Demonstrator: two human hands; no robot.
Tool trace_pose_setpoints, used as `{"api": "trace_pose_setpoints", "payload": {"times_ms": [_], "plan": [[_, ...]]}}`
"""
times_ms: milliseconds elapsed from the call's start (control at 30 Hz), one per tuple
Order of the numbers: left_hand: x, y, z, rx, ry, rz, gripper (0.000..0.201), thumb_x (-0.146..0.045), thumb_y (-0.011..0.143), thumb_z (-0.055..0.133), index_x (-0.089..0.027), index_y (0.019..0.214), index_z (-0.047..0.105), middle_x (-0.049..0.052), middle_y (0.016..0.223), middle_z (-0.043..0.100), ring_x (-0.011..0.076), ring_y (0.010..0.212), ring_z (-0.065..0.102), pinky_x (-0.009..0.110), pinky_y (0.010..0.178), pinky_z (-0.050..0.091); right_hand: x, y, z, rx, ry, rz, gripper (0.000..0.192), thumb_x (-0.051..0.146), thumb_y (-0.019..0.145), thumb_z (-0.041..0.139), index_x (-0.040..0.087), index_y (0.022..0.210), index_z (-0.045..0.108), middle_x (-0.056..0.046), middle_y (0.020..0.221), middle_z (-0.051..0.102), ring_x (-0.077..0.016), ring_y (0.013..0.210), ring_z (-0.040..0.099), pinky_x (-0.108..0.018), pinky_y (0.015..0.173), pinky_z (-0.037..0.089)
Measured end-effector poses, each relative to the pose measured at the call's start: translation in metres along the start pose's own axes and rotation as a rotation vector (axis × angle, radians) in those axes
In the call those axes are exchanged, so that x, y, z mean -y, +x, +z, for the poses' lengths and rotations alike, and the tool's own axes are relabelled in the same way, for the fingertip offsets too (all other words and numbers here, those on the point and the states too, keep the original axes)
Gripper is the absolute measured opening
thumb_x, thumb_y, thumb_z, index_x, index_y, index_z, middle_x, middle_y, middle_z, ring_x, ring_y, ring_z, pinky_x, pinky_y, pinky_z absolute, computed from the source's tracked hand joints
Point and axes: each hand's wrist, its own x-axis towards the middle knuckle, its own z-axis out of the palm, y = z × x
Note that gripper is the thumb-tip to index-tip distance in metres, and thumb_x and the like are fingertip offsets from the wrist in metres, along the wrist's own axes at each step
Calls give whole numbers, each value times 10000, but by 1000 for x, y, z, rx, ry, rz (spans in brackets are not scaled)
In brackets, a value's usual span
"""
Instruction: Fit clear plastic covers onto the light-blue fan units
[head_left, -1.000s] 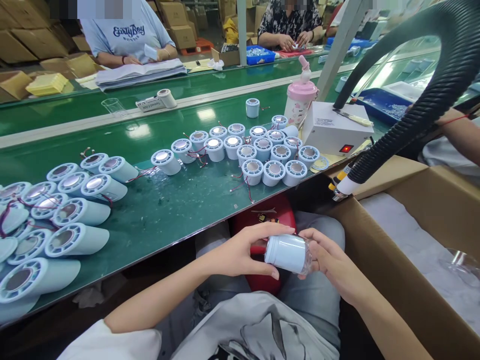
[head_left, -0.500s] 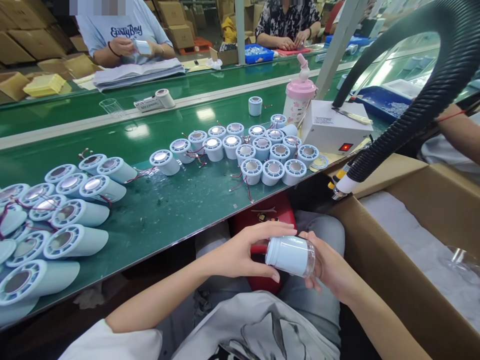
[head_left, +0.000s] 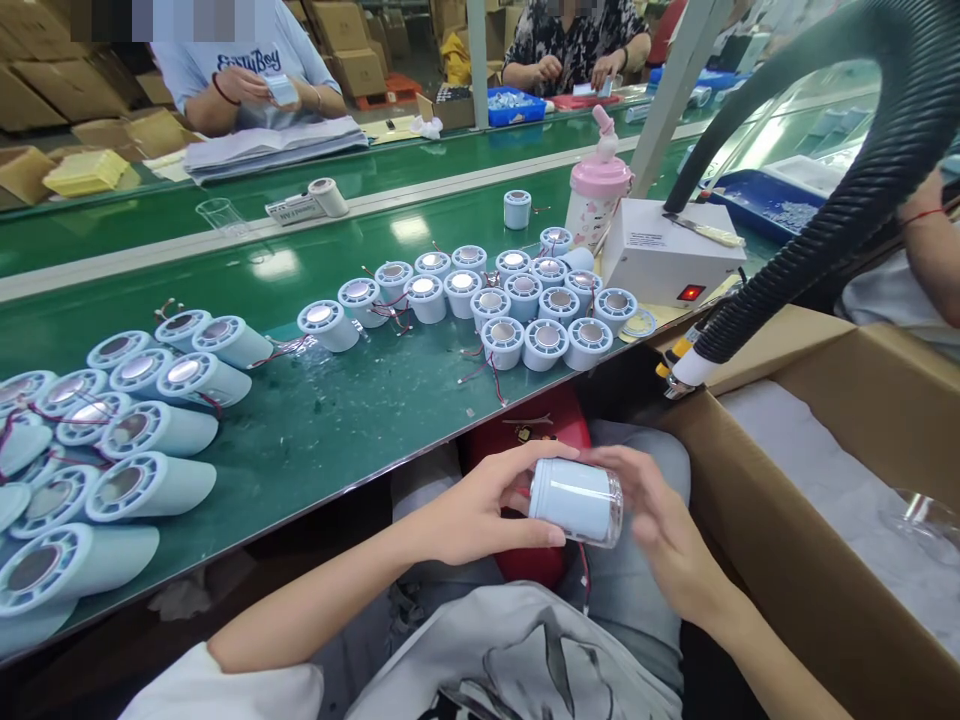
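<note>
Over my lap, below the table edge, I hold a pale blue cylinder part (head_left: 574, 502) with a clear end cap and a red wire hanging under it. My left hand (head_left: 480, 510) grips its left end between thumb and fingers. My right hand (head_left: 651, 520) cups the clear right end, fingers spread over the top. Several like parts (head_left: 525, 300) stand upright in a cluster on the green table (head_left: 337, 410). More of them (head_left: 127, 420) lie on their sides at the left.
A white box with a red switch (head_left: 667, 262) and a pink bottle (head_left: 596, 200) stand at the table's right. A black ribbed hose (head_left: 840, 220) arcs over an open cardboard box (head_left: 825, 480). Other people work across the belt and at my right.
My right hand has slid from under the cylinder's clear end to over it, and the part has turned slightly. A person across the belt has lifted a small item.
</note>
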Motion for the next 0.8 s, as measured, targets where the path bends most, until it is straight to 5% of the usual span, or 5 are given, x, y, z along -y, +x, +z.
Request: {"api": "trace_pose_setpoints", "payload": {"times_ms": [67,133,400,700,800], "plan": [[0,0,0,20,-55,-42,577,-281,806,711,-261,1323,453,77,1199,576,197,1013,612,323,849,528,-2,-3,-7,53,-274,-350,640,453,845,683,333,1411,408,-58,1539,355,-295,1356,411,-442,1098,397],[1,1,-1,42,-61,-71,568,-316,827,689,-259,1335,442,76,1158,601,195,955,629,327,809,533,-1,-4,-11,127,-395,-480,614,177,876,662,406,1395,426,20,1553,333,-243,1404,344,-412,1150,328],[0,1,-6,82,18,7,706,-221,794,725,-314,1424,420,104,1445,458,270,1241,520,427,1025,449,6,-9,-5,124,341,140,498,375,837,716,373,1306,550,-30,1302,625,-230,1150,616,-322,923,551],[21,16,-5,41,-263,-221,705,-285,753,744,-259,1397,458,64,1137,679,162,868,655,269,782,520,13,1,4,99,253,268,551,382,783,747,287,1305,595,-34,1134,715,-242,973,683,-371,861,558],[9,20,-35,-100,-158,-379,576,-372,632,820,-249,1169,651,25,887,727,145,633,619,187,500,440,0,11,-34,-42,-11,215,477,483,770,723,277,1199,677,-32,1139,718,-240,979,678,-379,910,532]]}}
